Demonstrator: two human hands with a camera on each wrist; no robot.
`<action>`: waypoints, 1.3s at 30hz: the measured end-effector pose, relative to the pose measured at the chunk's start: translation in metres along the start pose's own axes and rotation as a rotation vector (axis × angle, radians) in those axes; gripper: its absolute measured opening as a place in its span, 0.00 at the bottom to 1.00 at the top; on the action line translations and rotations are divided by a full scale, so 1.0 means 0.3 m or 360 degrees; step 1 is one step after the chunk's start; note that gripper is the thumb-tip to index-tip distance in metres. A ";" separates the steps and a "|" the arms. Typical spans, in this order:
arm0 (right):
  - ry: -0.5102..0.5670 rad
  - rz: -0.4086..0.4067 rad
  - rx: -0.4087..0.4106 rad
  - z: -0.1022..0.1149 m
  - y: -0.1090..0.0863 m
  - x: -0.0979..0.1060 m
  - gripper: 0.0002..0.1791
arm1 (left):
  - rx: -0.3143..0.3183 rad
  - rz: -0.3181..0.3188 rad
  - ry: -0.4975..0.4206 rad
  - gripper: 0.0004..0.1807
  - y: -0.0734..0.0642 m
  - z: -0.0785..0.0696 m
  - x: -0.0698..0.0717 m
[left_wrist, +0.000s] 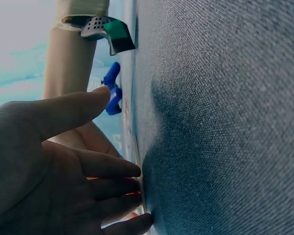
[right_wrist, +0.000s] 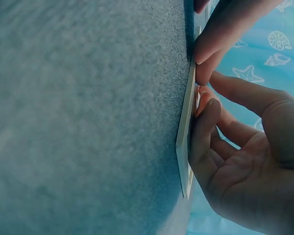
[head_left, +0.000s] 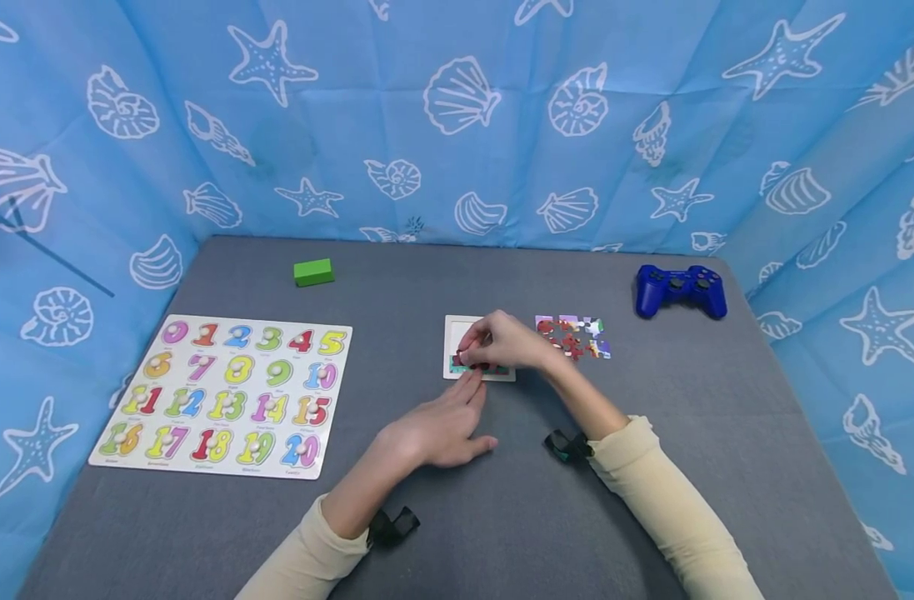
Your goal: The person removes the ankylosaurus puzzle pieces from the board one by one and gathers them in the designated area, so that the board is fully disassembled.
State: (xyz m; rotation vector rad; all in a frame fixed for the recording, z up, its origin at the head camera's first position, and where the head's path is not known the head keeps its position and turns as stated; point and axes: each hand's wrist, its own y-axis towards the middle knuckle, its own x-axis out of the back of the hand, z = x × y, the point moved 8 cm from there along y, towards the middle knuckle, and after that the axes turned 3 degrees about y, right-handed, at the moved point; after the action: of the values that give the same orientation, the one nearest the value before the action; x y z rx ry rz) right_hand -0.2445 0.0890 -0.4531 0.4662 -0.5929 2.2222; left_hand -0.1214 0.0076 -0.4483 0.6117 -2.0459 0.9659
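A small white puzzle tray (head_left: pixel 457 326) lies in the middle of the table, with teal and dark red pieces along its lower part. My right hand (head_left: pixel 511 340) is over it, thumb and fingers pinching a small dark red puzzle piece, mostly hidden by the fingers. In the right wrist view the tray (right_wrist: pixel 183 156) appears edge-on beneath that hand. My left hand (head_left: pixel 437 429) lies with straight fingers, their tips touching the tray's near edge; the thumb points away to the right. Loose jigsaw pieces (head_left: pixel 572 340) are spread right of the tray.
A white number board (head_left: pixel 257 400) with knobbed numerals covers the left of the table. A green block (head_left: pixel 313 272) sits at the back left. At the back right lies a blue game controller (head_left: pixel 680 289). Blue shell-patterned cloth (head_left: pixel 457 158) hangs behind and beside the table.
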 end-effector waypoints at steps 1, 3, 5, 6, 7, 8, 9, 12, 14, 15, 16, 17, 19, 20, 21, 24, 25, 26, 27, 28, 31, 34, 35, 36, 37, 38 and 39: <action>0.0004 0.0006 -0.0002 0.001 0.002 -0.001 0.08 | -0.0001 -0.0002 -0.0002 0.46 0.001 0.001 0.000; 0.0003 0.0012 -0.0002 0.002 0.005 -0.004 0.08 | -0.0003 -0.0004 -0.0008 0.46 0.001 0.003 0.000; -0.0011 0.0012 0.0004 0.004 0.009 -0.006 0.07 | -0.0001 0.0002 -0.0016 0.46 0.000 0.005 0.002; -0.0015 0.0013 0.0013 0.005 0.012 -0.007 0.06 | 0.0001 0.0004 -0.0018 0.46 -0.001 0.005 0.003; -0.0021 0.0015 0.0025 0.008 0.014 -0.008 0.06 | 0.0003 0.0004 -0.0016 0.46 -0.002 0.006 0.004; -0.0027 0.0015 0.0032 0.009 0.015 -0.009 0.06 | 0.0006 0.0005 -0.0014 0.46 -0.003 0.006 0.004; -0.0031 0.0015 0.0039 0.011 0.016 -0.009 0.06 | 0.0007 0.0006 -0.0011 0.46 -0.003 0.007 0.004; -0.0029 0.0024 0.0047 0.016 0.015 -0.012 0.06 | 0.0012 0.0005 -0.0001 0.46 -0.001 0.008 0.002; -0.0010 0.0030 0.0058 0.021 0.010 -0.014 0.06 | 0.0018 0.0005 0.0005 0.45 0.000 0.009 0.001; 0.0005 0.0035 0.0070 0.024 0.008 -0.015 0.06 | 0.0020 0.0004 0.0007 0.45 0.000 0.009 0.000; 0.0023 0.0035 0.0089 0.027 0.005 -0.015 0.06 | 0.0022 0.0003 0.0010 0.45 0.000 0.009 0.000; 0.0043 0.0031 0.0114 0.031 0.002 -0.014 0.06 | 0.0023 0.0004 0.0014 0.45 0.000 0.008 0.000; 0.0083 0.0002 0.0158 0.032 -0.005 -0.008 0.06 | 0.0025 0.0008 0.0020 0.45 0.001 0.008 -0.002; 0.0101 -0.0017 0.0180 0.031 -0.007 -0.004 0.06 | 0.0023 0.0009 0.0020 0.45 0.001 0.007 -0.002; 0.0111 -0.0041 0.0194 0.027 -0.010 0.001 0.06 | 0.0020 0.0010 0.0022 0.45 0.001 0.006 -0.003; 0.0140 -0.0106 0.0201 0.016 -0.022 0.016 0.06 | 0.0010 0.0011 0.0028 0.45 0.000 0.005 -0.003; 0.0149 -0.0120 0.0192 0.014 -0.028 0.021 0.06 | 0.0006 0.0010 0.0026 0.45 0.000 0.004 -0.003; 0.0162 -0.0129 0.0182 0.010 -0.034 0.025 0.06 | 0.0002 0.0007 0.0027 0.44 -0.001 0.004 -0.002; 0.0175 -0.0137 0.0162 0.007 -0.042 0.030 0.06 | -0.0001 0.0004 0.0025 0.44 -0.001 0.004 -0.002; 0.0195 -0.0143 0.0141 0.002 -0.051 0.035 0.06 | -0.0004 0.0001 0.0027 0.44 -0.001 0.003 -0.001; 0.0246 -0.0159 0.0092 -0.011 -0.081 0.050 0.06 | -0.0007 -0.0006 0.0030 0.44 -0.002 0.003 0.000; 0.0302 -0.0183 0.0059 -0.025 -0.113 0.067 0.08 | -0.0004 -0.0017 0.0037 0.44 -0.002 0.002 0.000; 0.0308 -0.0191 0.0060 -0.029 -0.123 0.073 0.08 | -0.0003 -0.0023 0.0039 0.44 -0.003 0.001 0.001; 0.0314 -0.0199 0.0058 -0.032 -0.134 0.078 0.09 | -0.0002 -0.0028 0.0039 0.44 -0.003 0.001 0.001; 0.0311 -0.0210 0.0058 -0.037 -0.144 0.083 0.09 | -0.0001 -0.0036 0.0041 0.44 -0.003 0.000 0.002; 0.0309 -0.0216 0.0060 -0.042 -0.154 0.087 0.09 | 0.0000 -0.0041 0.0041 0.44 -0.004 -0.001 0.002; 0.0304 -0.0222 0.0065 -0.047 -0.164 0.090 0.09 | 0.0000 -0.0046 0.0041 0.44 -0.003 -0.001 0.002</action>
State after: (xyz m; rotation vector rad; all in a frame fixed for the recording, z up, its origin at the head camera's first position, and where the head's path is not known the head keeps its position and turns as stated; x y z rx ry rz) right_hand -0.2261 0.1417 -0.4382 0.3015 -0.4030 2.1188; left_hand -0.1208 0.0073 -0.4472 0.6240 -2.0089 0.9522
